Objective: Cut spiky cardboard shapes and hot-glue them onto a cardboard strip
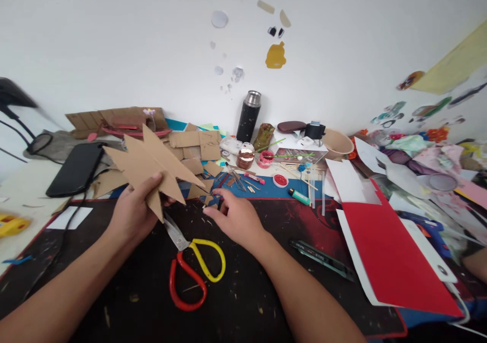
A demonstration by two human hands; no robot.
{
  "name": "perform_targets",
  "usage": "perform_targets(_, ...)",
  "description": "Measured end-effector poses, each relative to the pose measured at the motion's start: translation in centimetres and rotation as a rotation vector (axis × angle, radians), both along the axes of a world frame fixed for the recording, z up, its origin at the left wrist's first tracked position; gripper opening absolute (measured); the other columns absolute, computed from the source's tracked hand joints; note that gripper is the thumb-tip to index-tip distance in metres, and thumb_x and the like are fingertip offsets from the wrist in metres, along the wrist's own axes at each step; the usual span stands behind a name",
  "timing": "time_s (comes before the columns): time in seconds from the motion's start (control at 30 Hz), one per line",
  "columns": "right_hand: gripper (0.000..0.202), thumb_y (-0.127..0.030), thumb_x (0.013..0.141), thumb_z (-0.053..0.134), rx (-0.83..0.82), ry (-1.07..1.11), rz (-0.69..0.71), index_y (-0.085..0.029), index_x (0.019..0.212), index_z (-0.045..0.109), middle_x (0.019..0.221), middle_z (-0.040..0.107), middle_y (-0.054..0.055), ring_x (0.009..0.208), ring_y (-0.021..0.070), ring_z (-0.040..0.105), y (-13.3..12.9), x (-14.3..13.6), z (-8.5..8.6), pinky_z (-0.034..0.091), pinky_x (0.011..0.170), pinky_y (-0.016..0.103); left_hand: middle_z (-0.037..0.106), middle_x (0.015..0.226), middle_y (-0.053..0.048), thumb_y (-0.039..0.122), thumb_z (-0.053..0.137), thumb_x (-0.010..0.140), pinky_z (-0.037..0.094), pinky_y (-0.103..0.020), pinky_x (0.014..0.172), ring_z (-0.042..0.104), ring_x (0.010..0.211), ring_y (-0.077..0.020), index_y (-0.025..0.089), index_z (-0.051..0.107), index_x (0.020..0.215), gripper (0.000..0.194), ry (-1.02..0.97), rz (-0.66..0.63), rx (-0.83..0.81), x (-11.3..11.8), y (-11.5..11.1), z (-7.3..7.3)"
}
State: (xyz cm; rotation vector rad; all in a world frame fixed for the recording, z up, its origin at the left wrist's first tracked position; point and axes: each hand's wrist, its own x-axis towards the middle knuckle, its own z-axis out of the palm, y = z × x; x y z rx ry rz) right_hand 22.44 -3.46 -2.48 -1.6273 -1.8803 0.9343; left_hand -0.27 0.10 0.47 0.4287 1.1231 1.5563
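Observation:
My left hand (pixel 137 208) grips a spiky, star-like piece of brown cardboard (pixel 150 165), thumb on its face and the other fingers mostly hidden behind it. My right hand (pixel 236 216) is just right of the cardboard, over small scraps (pixel 209 199) on the dark mat; its thumb and index finger are apart, and nothing shows between them. Scissors (pixel 182 245) with one red and one yellow handle lie on the mat between my forearms, their blades pointing up-left under the cardboard.
Behind stand a black flask (pixel 249 117) and paint jars (pixel 245 156). On the right are a utility knife (pixel 323 259), a green lighter (pixel 299 197) and red paper (pixel 391 256). A black phone-like object (pixel 76 170) lies left; cardboard pieces (pixel 190 142) sit at the back.

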Motion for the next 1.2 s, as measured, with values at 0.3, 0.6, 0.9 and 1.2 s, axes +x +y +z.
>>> perform_targets(0.3, 0.047, -0.035, 0.116, 0.073, -0.020, -0.372, 0.095, -0.023, 0.162, 0.071, 0.113, 0.092, 0.012, 0.112, 0.0346, 0.086, -0.4, -1.4, 1.5, 0.055, 0.092, 0.040, 0.083, 0.078, -0.002, 0.010, 0.099, 0.063, 0.061, -0.024, 0.042, 0.072, 0.050, -0.0186, 0.016, 0.077, 0.096, 0.040, -0.023, -0.001, 0.013, 0.1, -0.1, -0.4)
perform_targets(0.6, 0.039, -0.031, 0.107, 0.086, -0.036, -0.177, -0.018, -0.025, 0.145, 0.081, 0.090, 0.085, 0.001, 0.088, 0.0234, 0.078, -0.5, -1.3, 0.5, 0.045, 0.078, 0.031, 0.082, 0.075, -0.002, 0.012, 0.097, 0.061, 0.059, -0.023, 0.040, 0.068, 0.045, -0.0169, 0.016, 0.076, 0.090, 0.036, -0.054, -0.013, 0.021, -0.2, 0.0, 0.0)
perform_targets(0.9, 0.039, -0.027, 0.105, 0.088, 0.003, -0.108, 0.045, -0.021, 0.142, 0.081, 0.080, 0.075, -0.003, 0.078, 0.0203, 0.069, 2.4, -1.1, 2.1, 0.042, 0.076, 0.030, 0.077, 0.067, -0.001, 0.021, 0.103, 0.057, 0.057, -0.025, 0.039, 0.065, 0.044, -0.0160, 0.016, 0.079, 0.083, 0.036, -0.072, -0.021, 0.032, -0.8, 0.5, -0.8)
perform_targets(1.2, 0.021, -0.033, 0.110, 0.083, 0.027, -0.092, 0.144, -0.023, 0.127, 0.087, 0.084, 0.079, -0.001, 0.077, 0.0193, 0.071, 1.8, -2.1, 3.2, 0.044, 0.076, 0.030, 0.075, 0.069, -0.001, 0.024, 0.100, 0.064, 0.055, -0.027, 0.040, 0.062, 0.046, -0.0171, 0.020, 0.080, 0.084, 0.028, -0.047, -0.016, 0.035, -1.1, 0.7, -1.8)
